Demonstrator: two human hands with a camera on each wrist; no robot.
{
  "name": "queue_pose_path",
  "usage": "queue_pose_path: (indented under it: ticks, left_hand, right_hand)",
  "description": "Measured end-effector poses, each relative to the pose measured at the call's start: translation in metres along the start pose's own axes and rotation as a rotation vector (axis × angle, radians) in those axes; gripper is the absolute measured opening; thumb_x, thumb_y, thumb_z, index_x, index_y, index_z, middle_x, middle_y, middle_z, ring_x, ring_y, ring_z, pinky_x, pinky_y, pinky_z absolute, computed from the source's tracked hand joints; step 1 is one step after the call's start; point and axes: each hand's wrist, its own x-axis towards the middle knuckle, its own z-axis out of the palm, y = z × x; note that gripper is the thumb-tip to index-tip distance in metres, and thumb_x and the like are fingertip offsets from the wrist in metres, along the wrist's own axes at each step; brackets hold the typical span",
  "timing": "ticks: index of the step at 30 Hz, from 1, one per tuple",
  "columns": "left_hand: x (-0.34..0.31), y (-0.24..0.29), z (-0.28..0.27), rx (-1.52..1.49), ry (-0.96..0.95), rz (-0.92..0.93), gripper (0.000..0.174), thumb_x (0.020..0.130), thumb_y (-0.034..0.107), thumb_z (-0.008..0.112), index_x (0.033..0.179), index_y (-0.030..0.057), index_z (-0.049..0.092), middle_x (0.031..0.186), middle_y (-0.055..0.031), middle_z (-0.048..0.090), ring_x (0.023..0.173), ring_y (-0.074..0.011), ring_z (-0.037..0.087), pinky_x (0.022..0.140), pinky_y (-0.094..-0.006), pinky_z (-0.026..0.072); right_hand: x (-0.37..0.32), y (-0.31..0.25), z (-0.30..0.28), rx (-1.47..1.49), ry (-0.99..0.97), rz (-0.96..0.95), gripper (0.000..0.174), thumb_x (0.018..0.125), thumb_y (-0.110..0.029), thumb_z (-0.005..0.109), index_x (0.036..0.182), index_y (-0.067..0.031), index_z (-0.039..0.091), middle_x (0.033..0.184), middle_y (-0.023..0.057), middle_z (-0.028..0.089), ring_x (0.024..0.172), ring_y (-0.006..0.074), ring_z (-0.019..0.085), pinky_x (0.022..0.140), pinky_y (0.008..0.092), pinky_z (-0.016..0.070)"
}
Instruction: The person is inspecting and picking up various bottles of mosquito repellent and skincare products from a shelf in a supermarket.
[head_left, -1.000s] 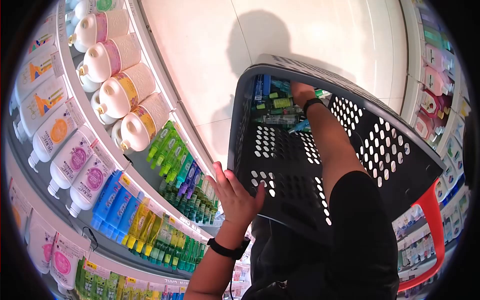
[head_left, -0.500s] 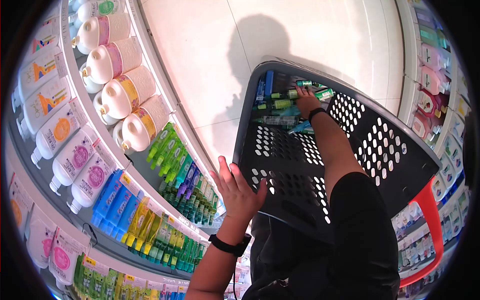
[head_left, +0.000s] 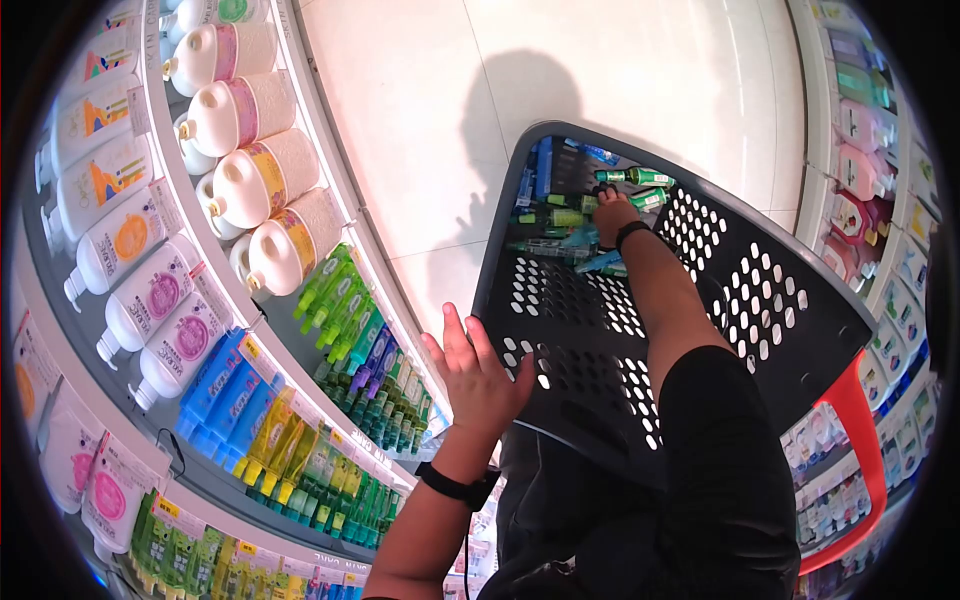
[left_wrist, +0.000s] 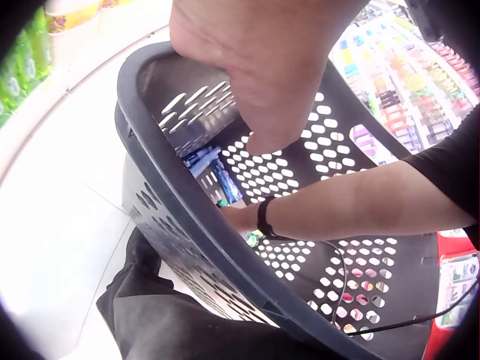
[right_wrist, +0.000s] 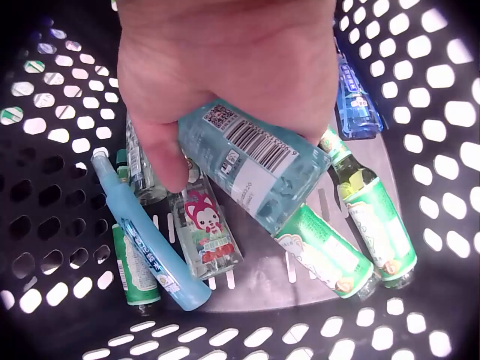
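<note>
Inside a dark perforated shopping basket, my right hand grips a light-blue clear bottle; its barcode label faces the right wrist camera. Thumb and palm wrap its upper part, while the other fingers are hidden behind it. Around it lie a slim blue bottle, a clear bottle with a pink cartoon animal, green-labelled bottles and a dark-blue bottle. My left hand is raised beside the basket's near left side, fingers spread, holding nothing.
Shelves on the left carry white pump bottles, large cream jugs, blue packs and rows of green bottles. More stocked shelves curve along the right. The basket's red handle hangs at its right, over a pale tiled floor.
My right hand has moved from the basket's far end slightly back toward me, and the bottles around it have shifted. My left hand stays raised in nearly the same place.
</note>
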Motion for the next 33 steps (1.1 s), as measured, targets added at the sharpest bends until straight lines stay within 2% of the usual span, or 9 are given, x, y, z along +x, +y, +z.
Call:
queue_pose_path:
  ticks: [7, 11, 16, 19, 23, 24, 26, 30, 33]
  left_hand:
    - [0.000, 0.010, -0.011, -0.009, -0.065, -0.011, 0.103, 0.071, 0.031, 0.074, 0.142, -0.0117, 0.014, 0.143, -0.0410, 0.021, 0.136, -0.0513, 0.023, 0.107, -0.0671, 0.0145]
    - [0.002, 0.009, -0.007, -0.005, -0.094, -0.025, 0.109, 0.066, 0.032, 0.077, 0.144, -0.0105, 0.014, 0.145, -0.0381, 0.019, 0.138, -0.0501, 0.021, 0.108, -0.0677, 0.0127]
    - [-0.001, 0.014, -0.037, -0.060, -0.238, -0.112, 0.118, 0.066, 0.037, 0.079, 0.148, -0.0057, 0.006, 0.151, -0.0331, 0.004, 0.144, -0.0432, 0.004, 0.110, -0.0639, 0.0024]
    - [-0.029, 0.019, -0.083, -0.066, -0.140, -0.075, 0.112, 0.073, 0.038, 0.074, 0.149, -0.0034, 0.003, 0.153, -0.0319, 0.002, 0.144, -0.0429, 0.000, 0.111, -0.0620, -0.0008]
    - [-0.092, 0.032, -0.115, -0.258, 0.049, -0.108, 0.075, 0.088, 0.028, 0.065, 0.147, 0.0018, 0.027, 0.154, -0.0264, 0.016, 0.145, -0.0403, 0.010, 0.112, -0.0586, 0.0015]
    - [-0.124, 0.033, -0.110, -0.353, -0.033, -0.137, 0.062, 0.091, 0.027, 0.061, 0.144, 0.0055, 0.036, 0.153, -0.0217, 0.024, 0.145, -0.0361, 0.014, 0.113, -0.0562, 0.0023]
    - [-0.164, 0.041, -0.146, -0.381, 0.037, -0.184, 0.048, 0.096, 0.027, 0.054, 0.139, 0.0086, 0.045, 0.149, -0.0162, 0.036, 0.144, -0.0319, 0.022, 0.115, -0.0525, 0.0056]
    - [-0.259, 0.066, -0.285, -0.924, 0.108, -0.022, 0.058, 0.090, 0.027, 0.066, 0.141, 0.0100, 0.043, 0.146, -0.0132, 0.042, 0.137, -0.0266, 0.036, 0.111, -0.0394, 0.0296]
    - [-0.269, 0.084, -0.381, -1.028, 0.146, 0.186, 0.057, 0.085, 0.018, 0.072, 0.136, 0.0063, 0.048, 0.134, -0.0083, 0.054, 0.123, -0.0189, 0.051, 0.106, -0.0348, 0.0379]
  right_hand:
    - [-0.034, -0.003, 0.003, -0.086, 0.088, 0.080, 0.041, 0.072, -0.017, 0.071, 0.110, -0.0033, 0.068, 0.131, 0.0176, 0.051, 0.126, 0.0348, 0.042, 0.111, 0.0451, 0.0260]
    - [-0.066, -0.010, 0.014, 0.011, 0.213, 0.104, 0.033, 0.074, -0.014, 0.061, 0.102, 0.0021, 0.068, 0.123, 0.0231, 0.052, 0.116, 0.0377, 0.050, 0.101, 0.0463, 0.0396]
    - [-0.156, -0.013, -0.024, 0.229, 0.422, 0.006, 0.032, 0.073, -0.012, 0.061, 0.103, -0.0026, 0.068, 0.123, 0.0247, 0.050, 0.115, 0.0386, 0.048, 0.097, 0.0442, 0.0424]
    - [-0.230, -0.022, -0.078, 0.361, 0.643, -0.209, 0.040, 0.065, -0.009, 0.063, 0.104, -0.0073, 0.069, 0.111, 0.0220, 0.050, 0.106, 0.0389, 0.049, 0.094, 0.0448, 0.0434]
    - [-0.334, -0.054, -0.096, 0.440, 0.771, -0.341, 0.048, 0.058, -0.013, 0.073, 0.105, -0.0149, 0.069, 0.118, 0.0235, 0.052, 0.116, 0.0420, 0.047, 0.100, 0.0448, 0.0408]
    - [-0.374, -0.057, -0.079, 0.509, 0.934, -0.611, 0.045, 0.058, -0.012, 0.072, 0.104, -0.0144, 0.069, 0.118, 0.0236, 0.052, 0.115, 0.0419, 0.049, 0.098, 0.0466, 0.0415]
    - [-0.420, -0.085, -0.098, 0.491, 0.907, -0.696, 0.038, 0.060, -0.010, 0.073, 0.098, -0.0141, 0.071, 0.119, 0.0228, 0.054, 0.111, 0.0408, 0.052, 0.093, 0.0447, 0.0444]
    - [-0.587, -0.196, -0.129, 0.399, 0.749, -1.115, 0.041, 0.059, -0.010, 0.079, 0.098, -0.0149, 0.072, 0.114, 0.0156, 0.057, 0.108, 0.0386, 0.054, 0.091, 0.0442, 0.0447]
    - [-0.610, -0.258, -0.189, 0.293, 0.644, -1.467, 0.039, 0.061, -0.011, 0.078, 0.099, -0.0121, 0.070, 0.119, 0.0162, 0.055, 0.119, 0.0409, 0.047, 0.099, 0.0466, 0.0398]
